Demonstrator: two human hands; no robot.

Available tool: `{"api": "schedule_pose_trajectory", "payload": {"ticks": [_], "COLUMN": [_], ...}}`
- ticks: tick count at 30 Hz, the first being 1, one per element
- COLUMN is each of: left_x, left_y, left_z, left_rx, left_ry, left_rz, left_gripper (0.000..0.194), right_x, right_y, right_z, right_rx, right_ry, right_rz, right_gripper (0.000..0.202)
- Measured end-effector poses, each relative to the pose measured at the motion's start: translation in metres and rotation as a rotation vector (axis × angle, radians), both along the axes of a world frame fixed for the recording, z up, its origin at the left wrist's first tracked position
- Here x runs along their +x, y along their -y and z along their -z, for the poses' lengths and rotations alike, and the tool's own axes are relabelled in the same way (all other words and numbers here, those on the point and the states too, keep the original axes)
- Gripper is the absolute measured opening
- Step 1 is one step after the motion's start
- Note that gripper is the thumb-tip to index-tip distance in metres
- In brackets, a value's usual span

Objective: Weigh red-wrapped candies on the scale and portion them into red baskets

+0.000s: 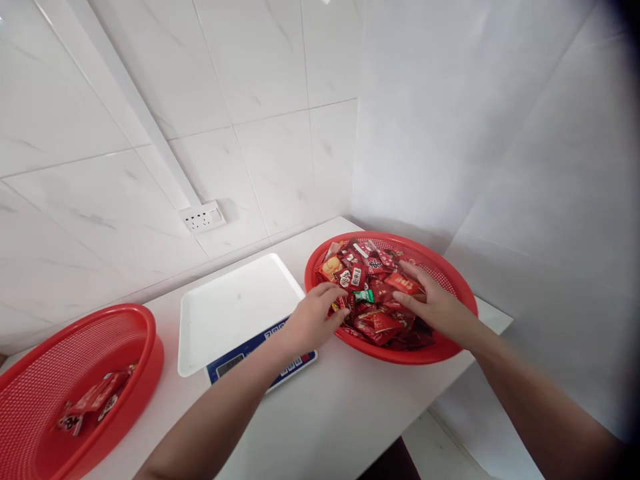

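A round red plastic basket (467,293) holds a heap of small wrapped snack packets (377,327), mostly red. Over the basket's left rim reaches my left hand (320,313), thumb and fingers curled around a small red-and-yellow packet (342,304) in the heap. My right hand (435,303) lies over the right side of the pile with thumb and fingers apart, and a bright red packet (403,283) is between them. A small green packet (364,296) shows between the two hands.
A white scale (240,300) with a blue keypad stands left of the basket, partly hidden by my left forearm. Farther left, a second red basket (145,333) contains a few packets. Tiled wall and a socket (203,217) are behind the white table (300,427).
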State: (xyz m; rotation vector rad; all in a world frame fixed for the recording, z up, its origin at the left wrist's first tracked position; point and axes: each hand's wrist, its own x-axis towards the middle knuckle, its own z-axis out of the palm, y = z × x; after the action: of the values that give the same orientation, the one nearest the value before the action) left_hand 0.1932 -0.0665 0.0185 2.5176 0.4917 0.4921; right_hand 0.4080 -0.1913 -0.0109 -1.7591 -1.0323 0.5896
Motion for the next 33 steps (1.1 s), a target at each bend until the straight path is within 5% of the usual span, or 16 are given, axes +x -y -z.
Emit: {"api": "schedule_pose_trajectory", "payload": {"ticks": [5,12,17,25,33], "left_x": [0.051,0.090,0.083,0.055,0.042], "left_y": [-0.043,-0.064,-0.063,-0.043,-0.021], "left_z": [0.007,0.022,0.015,0.004,-0.003], "left_rx": [0.143,0.188,0.191,0.101,0.013], "left_ry": [-0.329,-0.371,-0.338,-0.400,-0.291], "left_rz": [-0.087,-0.216,-0.256,-0.135,-0.121], "left_gripper": [0.038,0.049,0.066,0.031,0.055], "right_x": [-0.002,-0.003,-0.001,-0.001,-0.003], "right_y": [0.010,0.020,0.024,0.025,0.025], "right_z": [0.013,0.015,0.021,0.027,0.023], "right_rx": [-0.072,0.095,0.209,0.277,0.246], "right_ry": [0.136,0.174,0.131,-0.028,-0.035], "right_rz": [-0.009,0.018,0.142,0.114,0.100], "right_gripper": [0.060,0.042,0.043,0.044,0.046]}}
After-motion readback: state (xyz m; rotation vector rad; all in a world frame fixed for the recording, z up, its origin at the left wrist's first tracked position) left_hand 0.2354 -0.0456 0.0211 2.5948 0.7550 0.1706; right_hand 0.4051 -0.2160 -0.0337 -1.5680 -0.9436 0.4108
